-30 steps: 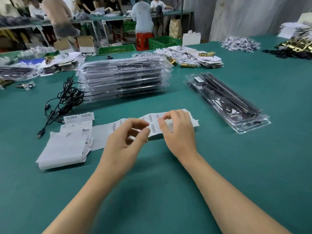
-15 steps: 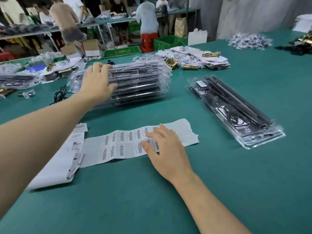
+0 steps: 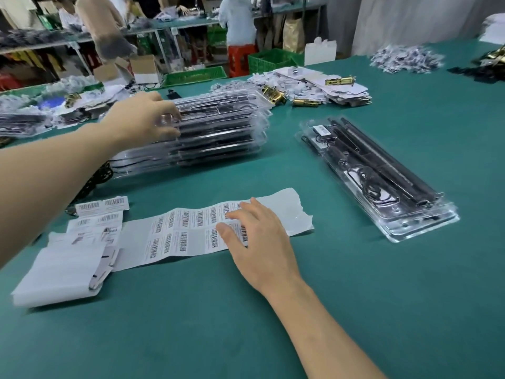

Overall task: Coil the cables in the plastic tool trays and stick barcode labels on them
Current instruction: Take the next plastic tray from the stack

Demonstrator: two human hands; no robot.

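A stack of clear plastic tool trays [image 3: 218, 132] with black tools inside stands on the green table [image 3: 191, 324]. My left hand [image 3: 142, 119] grips the left end of the top tray of that stack. A strip of barcode labels [image 3: 185, 233] lies flat in front of me. My right hand [image 3: 257, 236] rests on its right part, fingers spread, pressing it down. A separate tray [image 3: 382, 181] with a coiled black cable and a barcode label on it lies to the right. A tangle of black cables [image 3: 95, 179] shows under my left forearm.
Folded label backing paper [image 3: 60, 272] and loose label pieces [image 3: 101, 205] lie at the left. Brass parts [image 3: 276, 95] and paper piles [image 3: 314, 86] sit behind the stack. More paper scraps [image 3: 404, 58] lie far right. People work at a far bench [image 3: 164, 26].
My left hand left the label strip, reached to the tray stack and now closes on the top tray's end. My right hand has stayed flat on the strip.
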